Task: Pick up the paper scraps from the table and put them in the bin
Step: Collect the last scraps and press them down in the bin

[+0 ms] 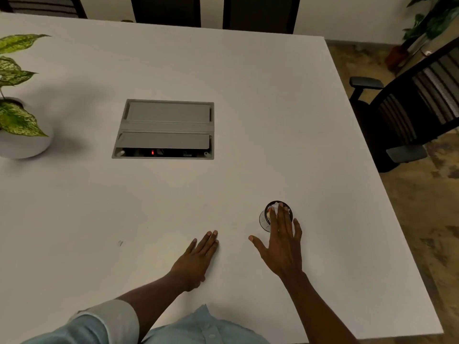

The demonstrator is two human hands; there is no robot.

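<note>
A small round bin (264, 219) with a dark rim stands on the white table (273, 120), near the front right. White crumpled paper scraps (274, 207) show inside it. My right hand (282, 240) hovers over the bin with fingers spread, the fingertips over its mouth, holding nothing that I can see. My left hand (198, 256) lies flat on the table to the left of the bin, fingers together and empty. A tiny grey mark or scrap (120, 243) sits on the table further left.
A grey cable box (165, 129) is set into the table's middle. A potted plant (17, 112) stands at the left edge. Black chairs stand to the right (407, 115) and behind. The table's right edge runs diagonally beside the bin.
</note>
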